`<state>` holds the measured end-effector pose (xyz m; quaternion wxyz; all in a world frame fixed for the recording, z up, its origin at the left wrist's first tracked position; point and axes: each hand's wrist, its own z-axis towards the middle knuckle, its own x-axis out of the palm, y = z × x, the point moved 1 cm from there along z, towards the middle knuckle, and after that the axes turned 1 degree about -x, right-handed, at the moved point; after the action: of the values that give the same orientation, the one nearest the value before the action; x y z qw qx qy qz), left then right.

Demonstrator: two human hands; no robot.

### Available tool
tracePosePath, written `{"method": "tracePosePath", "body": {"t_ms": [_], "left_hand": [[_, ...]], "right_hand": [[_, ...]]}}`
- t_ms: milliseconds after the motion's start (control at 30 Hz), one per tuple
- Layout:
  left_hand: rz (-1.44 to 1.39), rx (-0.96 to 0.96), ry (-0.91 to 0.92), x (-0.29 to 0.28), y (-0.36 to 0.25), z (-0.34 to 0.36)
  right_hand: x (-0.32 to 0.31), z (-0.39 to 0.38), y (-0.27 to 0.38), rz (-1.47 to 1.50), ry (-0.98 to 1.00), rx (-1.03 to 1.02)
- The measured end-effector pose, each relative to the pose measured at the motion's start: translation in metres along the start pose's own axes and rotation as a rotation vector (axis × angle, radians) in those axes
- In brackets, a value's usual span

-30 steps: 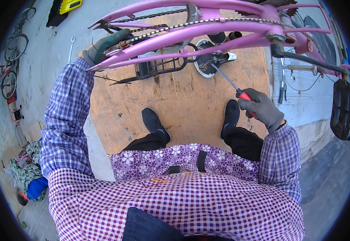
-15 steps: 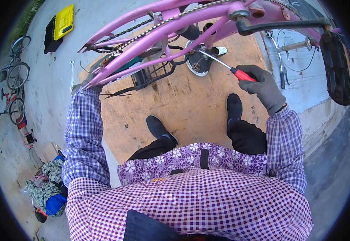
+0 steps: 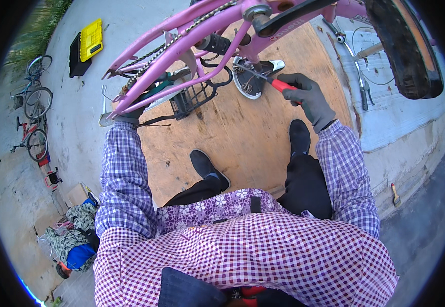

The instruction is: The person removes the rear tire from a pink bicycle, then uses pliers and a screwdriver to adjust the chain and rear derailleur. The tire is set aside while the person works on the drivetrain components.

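A pink bicycle frame [image 3: 197,37] with a chain [image 3: 174,41] slants across the top of the view. My gloved left hand [image 3: 136,111] is at the frame's rear end, its fingers mostly hidden behind the pink tubes. Closed round the red handle of a screwdriver [image 3: 282,86] is my gloved right hand [image 3: 310,100]. The shaft points up and left, over a black and white bicycle saddle [image 3: 253,82] on the board. Beneath the frame lies a black wire basket [image 3: 194,100]. A crank with a black pedal [image 3: 409,51] juts out at the upper right.
I stand on a wooden board [image 3: 232,138]. A wrench [image 3: 104,100] and an open black and yellow toolbox [image 3: 87,46] lie to the left, with bicycles [image 3: 37,105] beyond. Handlebars [image 3: 358,71] lie at the right, a paintbrush [image 3: 395,194] lower down.
The view has shifted, bringing the paintbrush in at the right. My right hand has moved left with the screwdriver, and the pedal looms larger. My left hand stays at the frame's rear end.
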<state>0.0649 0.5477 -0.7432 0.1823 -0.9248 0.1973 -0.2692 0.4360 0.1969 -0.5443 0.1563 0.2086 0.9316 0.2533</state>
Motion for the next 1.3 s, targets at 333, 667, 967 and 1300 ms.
{"method": "tracePosePath", "body": {"t_ms": [333,667,967,1300], "left_hand": [[0.484,0.191,-0.104,-0.025,0.006,0.002],[0.866,0.275,-0.139,-0.031,0.011,0.002],[1.066,0.283,-0.141,-0.021,0.008,0.005],[1.18,0.275,-0.125,-0.014,0.01,0.016]], "right_hand": [[-0.005,0.008,0.022,0.399,-0.197,0.01],[0.0,0.04,0.01,0.653,-0.136,0.113],[-0.018,0.043,0.022,0.724,-0.116,0.113],[-0.03,0.052,0.017,0.711,-0.089,0.138]]}}
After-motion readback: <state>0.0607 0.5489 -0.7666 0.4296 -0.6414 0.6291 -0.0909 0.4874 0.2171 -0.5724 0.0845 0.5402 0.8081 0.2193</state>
